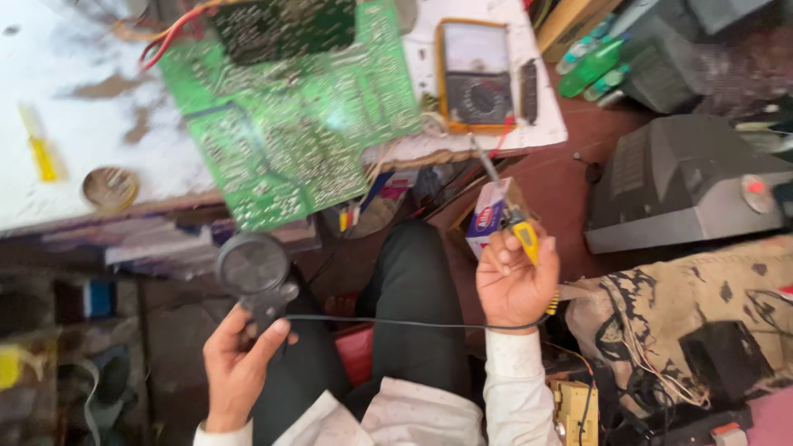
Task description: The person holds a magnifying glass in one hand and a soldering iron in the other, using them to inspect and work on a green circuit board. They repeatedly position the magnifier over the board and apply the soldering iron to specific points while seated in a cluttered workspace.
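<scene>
My left hand grips the dark handle of a round magnifying glass, held low in front of the bench edge. My right hand is shut on a yellow-handled soldering iron, its metal tip pointing up towards the bench. A black cord runs from the iron across my lap. A large green circuit board lies solder side up on the white workbench, overhanging its front edge above the magnifier.
An orange-cased analog multimeter sits on the bench right of the board. A small round tin and a yellow tool lie at left. Grey television casings, green bottles, a patterned cloth and a small box crowd the right.
</scene>
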